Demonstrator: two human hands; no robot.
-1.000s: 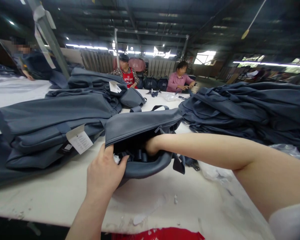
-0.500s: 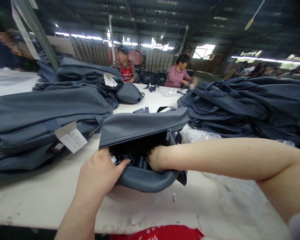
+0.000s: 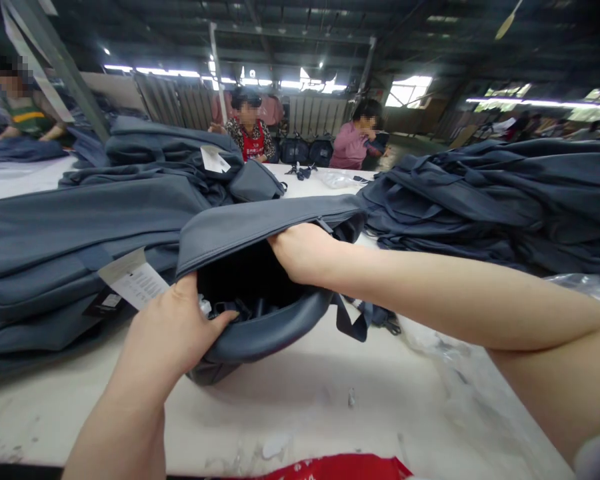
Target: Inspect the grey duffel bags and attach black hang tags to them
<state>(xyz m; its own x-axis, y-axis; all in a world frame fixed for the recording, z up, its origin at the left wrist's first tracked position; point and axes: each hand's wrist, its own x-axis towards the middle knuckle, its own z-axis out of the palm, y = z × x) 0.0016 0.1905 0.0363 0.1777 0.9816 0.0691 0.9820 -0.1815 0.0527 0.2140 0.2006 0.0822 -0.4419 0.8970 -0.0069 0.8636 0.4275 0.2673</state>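
A dark blue-grey bag (image 3: pixel 265 217) stands on the white table in front of me, its zipped mouth gaping toward me. My left hand (image 3: pixel 167 330) grips the left end of the mouth, thumb over the near rim and fingers under the upper edge. At the right part of the mouth is my right hand (image 3: pixel 305 252), against the upper edge; its fingers are hidden inside. Dark straps (image 3: pixel 255 309) show within, beside a bit of clear plastic (image 3: pixel 205 307). A loose strap (image 3: pixel 351 327) hangs from the bag's right side.
Filled bags with paper tags (image 3: pixel 133 277) lie on the left. A heap of flat dark bags (image 3: pixel 480 193) covers the right. Clear plastic (image 3: pixel 445 360) lies on the white table (image 3: pixel 300 407). Two people (image 3: pixel 253 130) sit across the table; another person (image 3: pixel 30 110) is far left.
My right hand has come up from deep inside the bag to its upper edge. The bag has shifted left and tilted, and my left hand keeps its grip.
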